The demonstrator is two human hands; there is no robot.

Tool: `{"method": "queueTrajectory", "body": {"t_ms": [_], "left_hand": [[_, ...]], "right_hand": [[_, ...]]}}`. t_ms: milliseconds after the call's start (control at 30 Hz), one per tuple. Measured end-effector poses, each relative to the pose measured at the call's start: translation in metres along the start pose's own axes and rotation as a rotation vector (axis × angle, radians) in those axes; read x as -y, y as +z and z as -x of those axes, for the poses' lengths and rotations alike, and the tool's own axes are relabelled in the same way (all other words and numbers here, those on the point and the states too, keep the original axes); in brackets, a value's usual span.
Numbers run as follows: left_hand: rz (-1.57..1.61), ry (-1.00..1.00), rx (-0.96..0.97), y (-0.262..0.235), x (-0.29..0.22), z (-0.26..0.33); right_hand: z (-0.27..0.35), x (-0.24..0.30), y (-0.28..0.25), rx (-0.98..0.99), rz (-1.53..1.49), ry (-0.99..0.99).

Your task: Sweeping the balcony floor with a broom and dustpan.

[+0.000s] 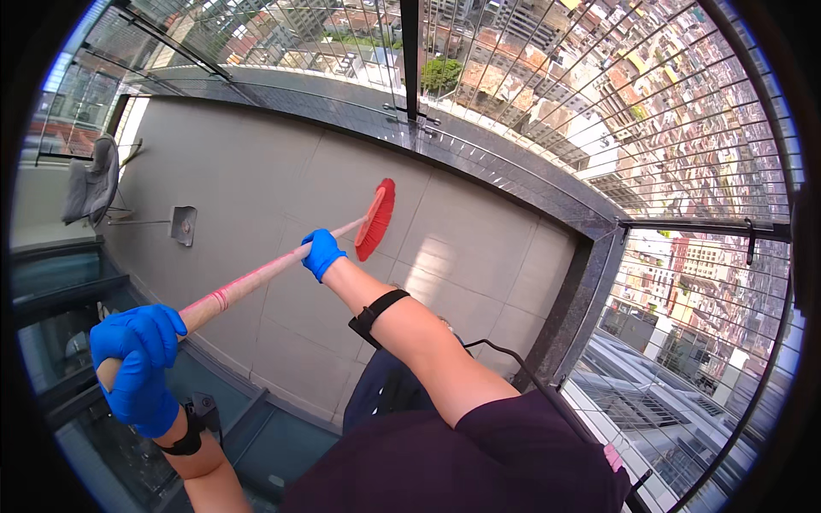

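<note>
A broom with red bristles (379,221) and a long wooden handle (256,279) slants across the view. Near the handle's top end, my left hand (139,363), in a blue glove, is wrapped round the wood. Farther down, close to the broom head, my right hand (322,254), also gloved in blue, closes on the same handle. The bristles are over the grey tiled floor (333,171); whether they touch it I cannot tell. To the left of the broom, a dustpan (183,226) with a long thin handle lies on the tiles, with a little debris in it.
A grey chair (92,184) stands at the far left. Dark stone curbing (487,158) with glass and wire mesh (599,94) bounds the balcony. Glass panels (286,449) run along the near left side. A black cable (505,349) hangs by my right side.
</note>
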State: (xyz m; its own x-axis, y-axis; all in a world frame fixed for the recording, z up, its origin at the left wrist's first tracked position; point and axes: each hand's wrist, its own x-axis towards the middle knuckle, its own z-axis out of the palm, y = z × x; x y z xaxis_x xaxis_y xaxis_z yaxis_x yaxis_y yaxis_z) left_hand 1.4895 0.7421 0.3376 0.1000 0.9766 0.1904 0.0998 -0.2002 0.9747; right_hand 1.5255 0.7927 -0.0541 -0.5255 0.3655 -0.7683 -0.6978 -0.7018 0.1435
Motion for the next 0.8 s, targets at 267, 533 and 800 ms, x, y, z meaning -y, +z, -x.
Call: {"method": "queueTrajectory", "body": {"t_ms": [267,533,800], "left_hand": [[0.159,0.063,-0.056,-0.052,-0.046,0.019],[0.509,-0.382,0.159,0.053,0.127,0.006],[0.403,-0.304,0.043,-0.022,0.147,-0.084]], "right_hand": [[0.081,-0.011,0.014,-0.189,-0.070,-0.164],[0.119,0.161,-0.199,-0.517,-0.271,-0.382],[-0.030,0.171,-0.134,-0.408,0.201,-0.191]]}}
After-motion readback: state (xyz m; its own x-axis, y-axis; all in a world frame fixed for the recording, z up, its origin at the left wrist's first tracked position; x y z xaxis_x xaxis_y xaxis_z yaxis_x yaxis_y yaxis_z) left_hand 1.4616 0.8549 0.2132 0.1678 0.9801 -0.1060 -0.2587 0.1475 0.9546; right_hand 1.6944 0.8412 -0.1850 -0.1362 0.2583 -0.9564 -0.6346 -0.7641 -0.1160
